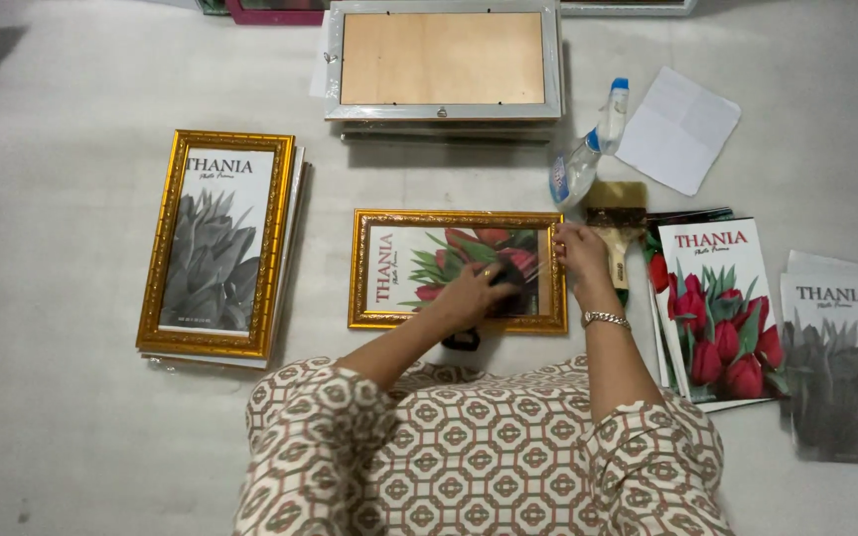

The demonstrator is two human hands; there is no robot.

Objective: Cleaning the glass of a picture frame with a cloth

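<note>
A gold-framed picture of red tulips [419, 260] lies flat on the pale surface in front of me. My left hand [474, 291] rests on its glass, fingers closed around a small dark object that I cannot make out. My right hand [580, 253], with a metal bracelet at the wrist, touches the frame's right edge with its fingertips.
A stack of gold frames with a grey plant print [218, 243] lies at left. A silver frame, back side up [443, 62], sits at the top. A spray bottle [588, 144], a wide brush [616, 213], a white cloth [678, 129] and tulip prints [722, 313] lie at right.
</note>
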